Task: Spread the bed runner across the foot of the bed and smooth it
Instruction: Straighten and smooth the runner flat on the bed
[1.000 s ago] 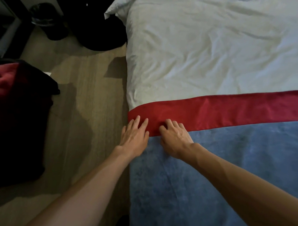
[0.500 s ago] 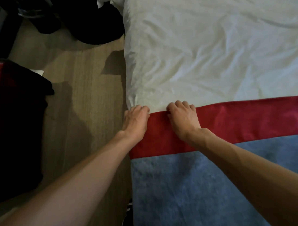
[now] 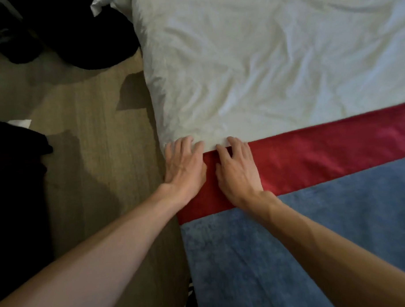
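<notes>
The bed runner lies across the bed: a red satin band (image 3: 323, 156) with a blue plush part (image 3: 280, 242) nearer me. Beyond it stretches the wrinkled white duvet (image 3: 262, 66). My left hand (image 3: 184, 167) lies flat at the bed's left edge, palm down on the red band, fingertips reaching onto the white duvet. My right hand (image 3: 237, 170) presses flat on the red band just beside it, fingers spread, tips at the band's far edge. Neither hand grips the cloth.
Wooden floor (image 3: 87, 157) runs along the bed's left side. Dark bags or clothing (image 3: 78, 38) sit on the floor at the top left, and a dark bulky object (image 3: 16, 182) stands at the left edge.
Both hands slid away from me, from the red band's near edge across to its far edge. The fingers then flattened out and spread.
</notes>
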`<state>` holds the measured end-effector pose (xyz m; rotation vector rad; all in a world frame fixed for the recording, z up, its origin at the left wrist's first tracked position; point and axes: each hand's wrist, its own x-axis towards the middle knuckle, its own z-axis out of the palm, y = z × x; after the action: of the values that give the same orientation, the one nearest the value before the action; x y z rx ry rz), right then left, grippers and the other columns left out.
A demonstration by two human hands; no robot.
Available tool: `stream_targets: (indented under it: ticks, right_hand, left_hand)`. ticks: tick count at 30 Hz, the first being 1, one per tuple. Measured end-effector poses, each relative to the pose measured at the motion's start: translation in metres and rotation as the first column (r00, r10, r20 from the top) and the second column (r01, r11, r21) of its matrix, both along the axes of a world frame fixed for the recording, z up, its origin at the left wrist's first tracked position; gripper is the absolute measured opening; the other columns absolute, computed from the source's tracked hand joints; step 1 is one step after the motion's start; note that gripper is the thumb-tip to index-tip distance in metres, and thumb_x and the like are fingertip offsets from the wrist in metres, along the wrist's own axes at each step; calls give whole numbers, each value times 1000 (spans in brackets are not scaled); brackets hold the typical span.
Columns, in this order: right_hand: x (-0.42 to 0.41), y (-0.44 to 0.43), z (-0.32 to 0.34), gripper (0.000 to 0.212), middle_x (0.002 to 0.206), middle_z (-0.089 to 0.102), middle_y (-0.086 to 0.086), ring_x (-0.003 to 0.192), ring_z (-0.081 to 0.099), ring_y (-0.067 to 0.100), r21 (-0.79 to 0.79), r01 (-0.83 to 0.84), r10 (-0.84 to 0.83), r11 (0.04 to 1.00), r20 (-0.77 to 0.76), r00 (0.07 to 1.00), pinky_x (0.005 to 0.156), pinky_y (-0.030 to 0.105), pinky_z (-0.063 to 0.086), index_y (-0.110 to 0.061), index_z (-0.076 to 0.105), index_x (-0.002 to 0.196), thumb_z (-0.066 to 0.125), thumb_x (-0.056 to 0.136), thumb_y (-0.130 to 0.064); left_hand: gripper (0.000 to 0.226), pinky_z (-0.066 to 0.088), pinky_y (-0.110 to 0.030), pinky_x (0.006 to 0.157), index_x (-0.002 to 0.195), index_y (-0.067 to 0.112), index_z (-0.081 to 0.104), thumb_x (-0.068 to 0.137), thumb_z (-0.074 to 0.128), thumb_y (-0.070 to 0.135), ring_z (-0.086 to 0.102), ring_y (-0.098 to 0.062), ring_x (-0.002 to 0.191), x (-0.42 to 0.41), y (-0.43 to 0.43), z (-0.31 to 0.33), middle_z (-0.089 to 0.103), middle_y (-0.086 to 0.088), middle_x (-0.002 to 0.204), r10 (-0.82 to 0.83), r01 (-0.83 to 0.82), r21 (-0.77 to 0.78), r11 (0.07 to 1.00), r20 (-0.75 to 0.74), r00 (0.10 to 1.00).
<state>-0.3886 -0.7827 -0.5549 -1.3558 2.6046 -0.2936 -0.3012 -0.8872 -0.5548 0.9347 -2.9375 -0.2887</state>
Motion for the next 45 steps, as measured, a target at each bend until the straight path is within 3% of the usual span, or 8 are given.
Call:
stream_targets:
  ticks: [3, 7, 13, 22, 30, 36, 40, 45]
  right_hand:
    - [-1, 31, 4, 58, 154, 18, 22, 144, 11, 35, 16, 154, -154, 988, 18, 988, 117, 44, 1, -11, 31, 145, 37, 88, -18]
    - [-7, 92, 10, 62, 154, 17, 22, 144, 10, 36, 37, 393, -394, 919, 44, 918, 117, 46, 3, -8, 30, 145, 38, 83, -13]
    - [5, 194, 8, 55, 153, 20, 24, 142, 16, 38, 108, 610, -613, 785, -3, 790, 116, 48, 9, -7, 34, 143, 47, 91, -17]
    - [81, 293, 14, 59, 153, 20, 22, 142, 17, 35, 165, 835, -850, 525, 44, 525, 115, 45, 12, -12, 30, 144, 46, 90, -29]
    - [170, 315, 15, 63, 154, 14, 23, 142, 15, 35, 194, 918, -938, 345, 55, 341, 114, 47, 16, -12, 25, 146, 49, 91, -31]
    - [211, 291, 16, 72, 149, 17, 23, 133, 26, 38, 170, 985, -993, 7, 120, -14, 106, 48, 29, -13, 17, 147, 56, 90, -31]
    - [221, 267, 12, 62, 132, 36, 21, 115, 41, 37, 102, 986, -988, -134, 63, -141, 95, 48, 36, -9, 30, 142, 58, 89, -26]
    - [241, 237, 13, 59, 121, 41, 24, 108, 41, 39, 36, 959, -954, -283, 92, -285, 91, 46, 38, -4, 34, 139, 60, 89, -21]
  left_hand:
    - [55, 13, -48, 115, 140, 10, 38, 88, 48, 25, 24, -31, 138, -20, 24, 5, 30, -17, 149, -274, 276, 44, 960, -38, 961]
    - [60, 7, -48, 117, 145, 11, 30, 90, 43, 32, 16, -30, 143, -45, 70, 0, 22, -16, 154, -591, 591, 54, 805, -21, 807]
    - [65, 6, -53, 114, 147, 20, 25, 90, 37, 46, 13, -31, 143, -68, 139, -6, 16, -14, 156, -736, 736, 49, 675, 104, 669]
    - [67, 19, -53, 110, 139, 15, 44, 80, 43, 45, 27, -31, 139, -43, 183, 2, 31, -15, 151, -749, 749, 44, 661, 96, 655]
    - [60, 12, -48, 113, 145, 17, 33, 91, 50, 37, 14, -28, 144, -9, 148, 0, 18, -14, 155, -694, 694, 62, 717, 165, 701]
    - [58, 12, -51, 113, 147, 17, 26, 94, 45, 31, 9, -26, 145, -14, 103, -2, 13, -11, 157, -722, 725, 66, 685, 187, 666]
    - [59, 13, -53, 113, 148, 19, 22, 95, 43, 30, 11, -27, 144, -14, 75, -6, 14, -10, 157, -757, 760, 74, 646, 193, 625]
    - [52, 13, -54, 112, 144, 19, 34, 94, 46, 27, 15, -26, 143, -11, 59, -2, 21, -11, 155, -777, 771, 103, 629, 120, 618]
